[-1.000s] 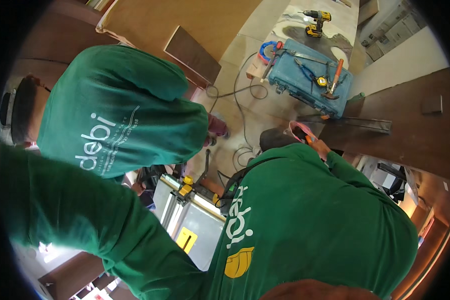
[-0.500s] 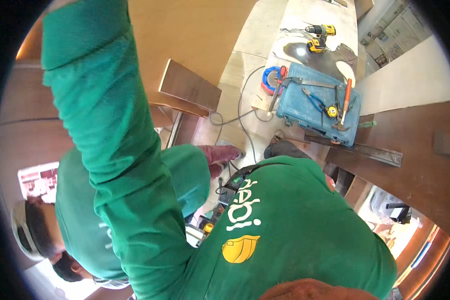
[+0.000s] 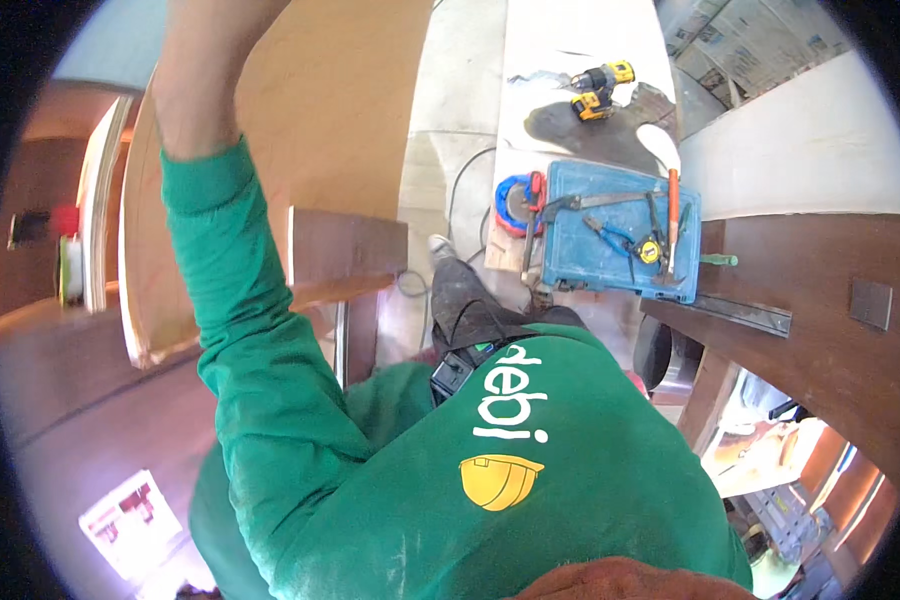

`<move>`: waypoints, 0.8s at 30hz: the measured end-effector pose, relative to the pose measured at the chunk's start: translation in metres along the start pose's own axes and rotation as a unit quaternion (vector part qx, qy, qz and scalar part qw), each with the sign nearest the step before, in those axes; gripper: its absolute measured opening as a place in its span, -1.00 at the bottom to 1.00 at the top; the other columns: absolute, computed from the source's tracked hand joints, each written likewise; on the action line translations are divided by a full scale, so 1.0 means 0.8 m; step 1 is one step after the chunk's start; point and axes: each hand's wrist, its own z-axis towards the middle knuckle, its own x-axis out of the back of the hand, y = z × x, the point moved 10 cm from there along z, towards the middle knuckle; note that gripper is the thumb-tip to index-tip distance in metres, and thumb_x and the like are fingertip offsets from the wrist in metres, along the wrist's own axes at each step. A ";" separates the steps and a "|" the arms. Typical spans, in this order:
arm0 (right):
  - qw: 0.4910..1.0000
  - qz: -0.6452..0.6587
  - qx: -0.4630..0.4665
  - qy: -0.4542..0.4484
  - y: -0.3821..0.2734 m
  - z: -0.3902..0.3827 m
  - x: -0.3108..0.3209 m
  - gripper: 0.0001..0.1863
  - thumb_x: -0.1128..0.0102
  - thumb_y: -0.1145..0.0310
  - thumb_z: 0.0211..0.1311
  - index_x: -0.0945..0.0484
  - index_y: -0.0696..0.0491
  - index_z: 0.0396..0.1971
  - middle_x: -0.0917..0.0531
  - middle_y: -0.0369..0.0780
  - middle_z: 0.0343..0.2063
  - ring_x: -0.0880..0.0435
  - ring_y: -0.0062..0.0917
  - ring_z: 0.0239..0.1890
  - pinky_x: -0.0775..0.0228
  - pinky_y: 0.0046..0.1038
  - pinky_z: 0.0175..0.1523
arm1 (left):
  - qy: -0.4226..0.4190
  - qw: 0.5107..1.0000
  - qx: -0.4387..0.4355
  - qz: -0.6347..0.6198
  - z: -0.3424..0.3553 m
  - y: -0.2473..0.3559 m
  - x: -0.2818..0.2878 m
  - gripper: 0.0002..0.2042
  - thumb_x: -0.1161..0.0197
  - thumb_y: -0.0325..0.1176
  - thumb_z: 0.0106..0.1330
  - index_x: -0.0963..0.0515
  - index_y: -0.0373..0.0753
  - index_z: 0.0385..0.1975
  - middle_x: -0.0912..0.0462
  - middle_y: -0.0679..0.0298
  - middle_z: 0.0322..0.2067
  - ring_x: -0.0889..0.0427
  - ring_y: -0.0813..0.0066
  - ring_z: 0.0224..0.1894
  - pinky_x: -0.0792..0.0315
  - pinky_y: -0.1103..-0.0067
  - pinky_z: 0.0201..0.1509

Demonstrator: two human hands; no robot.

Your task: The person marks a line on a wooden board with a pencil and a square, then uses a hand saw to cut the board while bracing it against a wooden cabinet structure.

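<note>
My left arm is raised along the left side, its green sleeve (image 3: pixel 240 260) pushed back from a bare forearm (image 3: pixel 205 90). Past the wrist it runs out over the top edge, so the hand and anything it holds are hidden. Beside this forearm stands a large tan wooden panel (image 3: pixel 320 120). A small dark-brown board (image 3: pixel 345 245) juts out near the panel's lower end. My right hand and forearm do not show; only the green shirt (image 3: pixel 610 470) fills that side.
A blue toolbox (image 3: pixel 570 262) carries a hammer (image 3: pixel 672 215), pliers (image 3: pixel 610 236) and a tape measure (image 3: pixel 649 250). Behind it, a yellow-black drill (image 3: pixel 595 95) lies on a white board. A cable (image 3: pixel 455 190) crosses the floor. Another person's green clothing (image 3: pixel 215 510) shows below my arm.
My view has turned, and the toolbox and drill sit further left. My left forearm has come into sight below the cuff. One leg has stepped forward. The other person is now mostly hidden.
</note>
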 end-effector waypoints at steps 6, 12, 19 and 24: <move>0.995 0.076 -0.046 0.037 -0.080 0.006 -0.034 -0.40 -0.21 -0.18 0.30 -0.62 -0.05 0.14 -0.77 0.06 -0.12 -0.75 -0.01 0.00 -0.56 -0.06 0.06 | -0.002 1.000 0.007 -0.007 -0.045 -0.105 -0.078 -0.64 -0.40 -0.32 0.35 -0.72 0.11 0.15 -0.73 0.25 -0.07 -0.70 0.20 -0.42 -0.61 0.40 -0.39; 0.978 0.164 -0.114 0.051 -0.196 0.001 -0.106 -0.37 -0.22 -0.22 0.29 -0.61 -0.08 0.18 -0.78 0.06 -0.08 -0.75 -0.02 0.05 -0.57 -0.06 0.09 | -0.083 0.986 0.072 -0.123 -0.073 -0.203 -0.217 -0.36 -0.26 -0.55 0.28 -0.63 0.37 0.30 -0.68 0.32 -0.08 -0.71 0.23 -0.38 -0.59 0.39 -0.37; 0.966 0.203 -0.145 0.063 -0.355 0.035 -0.068 -0.37 -0.24 -0.21 0.27 -0.62 -0.04 0.14 -0.78 0.07 -0.09 -0.75 -0.01 0.03 -0.57 -0.06 0.08 | -0.091 0.985 0.072 -0.125 -0.081 -0.290 -0.316 -0.36 -0.25 -0.55 0.29 -0.64 0.38 0.29 -0.68 0.31 -0.11 -0.73 0.30 -0.38 -0.60 0.41 -0.37; 0.964 0.212 -0.149 0.067 -0.407 0.077 -0.043 -0.37 -0.25 -0.20 0.26 -0.64 -0.01 0.11 -0.78 0.07 -0.10 -0.76 -0.01 0.02 -0.57 -0.05 0.07 | -0.095 0.984 0.045 -0.145 -0.074 -0.291 -0.362 -0.36 -0.24 -0.58 0.26 -0.66 0.38 0.26 -0.70 0.37 -0.04 -0.78 0.35 -0.30 -0.61 0.43 -0.36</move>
